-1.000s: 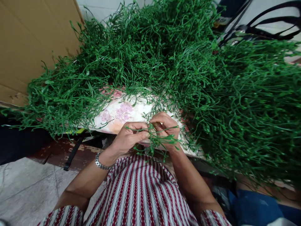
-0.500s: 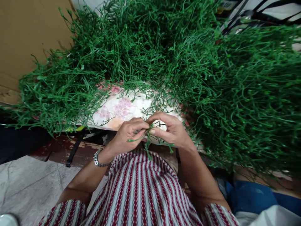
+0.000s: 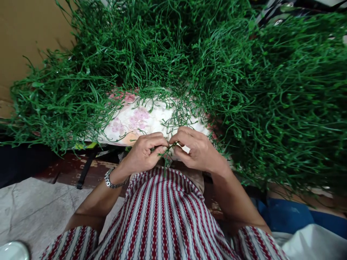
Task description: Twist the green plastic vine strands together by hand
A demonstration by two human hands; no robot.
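Thin green stems (image 3: pixel 166 162) with small knobbed tips, like plastic plant sprigs, hang between my two hands above my lap. My left hand (image 3: pixel 148 151), with a metal-banded watch on its wrist, pinches them between thumb and fingers. From the other side, the thumb and forefinger of my right hand (image 3: pixel 195 148) close on their upper end. The fingertips of both hands nearly meet. Just beyond them is a floral cloth (image 3: pixel 154 115) in white and pink, with several loose stems scattered on it.
A large heap of the same green stems (image 3: pixel 284 101) spreads across the back and both sides. Cardboard (image 3: pixel 27 32) stands at the far left. Below are a worn brown wooden edge (image 3: pixel 67 168), a tiled floor (image 3: pixel 29 209), a white round dish (image 3: pixel 13 251) and blue fabric (image 3: pixel 290 216).
The view has tilted down slightly. My right fingers have curled in more and shifted along the stems, while my left hand keeps its pinch. Fewer stem ends stick out below.
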